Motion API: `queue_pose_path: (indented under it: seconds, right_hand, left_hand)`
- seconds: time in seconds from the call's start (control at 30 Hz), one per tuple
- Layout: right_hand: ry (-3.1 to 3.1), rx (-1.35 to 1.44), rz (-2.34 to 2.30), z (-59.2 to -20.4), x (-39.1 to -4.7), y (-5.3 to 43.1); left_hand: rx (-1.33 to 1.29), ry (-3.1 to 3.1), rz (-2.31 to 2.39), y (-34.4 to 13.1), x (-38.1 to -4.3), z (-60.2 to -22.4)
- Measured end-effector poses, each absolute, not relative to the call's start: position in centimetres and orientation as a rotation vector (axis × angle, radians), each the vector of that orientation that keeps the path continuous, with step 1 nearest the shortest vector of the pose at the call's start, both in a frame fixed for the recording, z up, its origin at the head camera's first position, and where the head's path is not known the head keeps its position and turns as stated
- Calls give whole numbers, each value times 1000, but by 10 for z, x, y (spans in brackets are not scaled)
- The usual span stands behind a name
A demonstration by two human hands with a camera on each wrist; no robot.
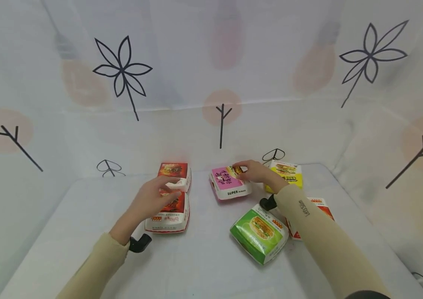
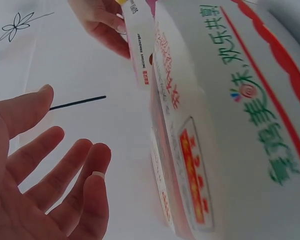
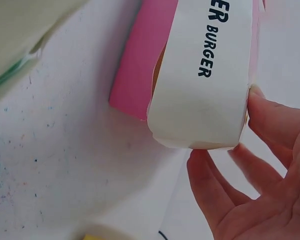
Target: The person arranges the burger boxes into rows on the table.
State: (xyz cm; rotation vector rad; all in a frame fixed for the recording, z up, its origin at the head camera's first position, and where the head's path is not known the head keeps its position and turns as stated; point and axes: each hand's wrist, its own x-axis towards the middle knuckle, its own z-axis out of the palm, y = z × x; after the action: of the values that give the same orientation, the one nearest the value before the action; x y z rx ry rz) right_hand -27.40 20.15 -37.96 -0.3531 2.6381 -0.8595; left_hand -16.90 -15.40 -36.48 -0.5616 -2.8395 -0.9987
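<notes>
The right hand (image 1: 258, 172) pinches the pink box (image 1: 223, 179) over the counter (image 1: 204, 257), between the red boxes (image 1: 166, 223) and yellow box (image 1: 290, 171); the left hand (image 1: 152, 200) is empty, fingers loose. Positioning the pink box seems underway; next likely calls for steady guiding.
</notes>
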Motion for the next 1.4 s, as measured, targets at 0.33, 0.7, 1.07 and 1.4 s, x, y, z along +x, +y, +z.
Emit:
queue_pose_path:
  seconds: [0.33, 0.7, 1.07, 1.4]
  right_hand:
    - [2618, -352, -884, -382, -276, 197]
    - [2608, -378, -887, -384, -280, 191]
    - [2618, -381, -878, -385, -282, 186]
    - [2651, -384, -848, -382, -276, 185]
  left_hand:
    - [-625, -2875, -1181, -130, -200, -366]
    - [-561, -2949, -1223, -99, -228, -377]
    - [-741, -3076, -1259, -79, -240, -381]
    - [-751, -3163, -1184, -74, -238, -372]
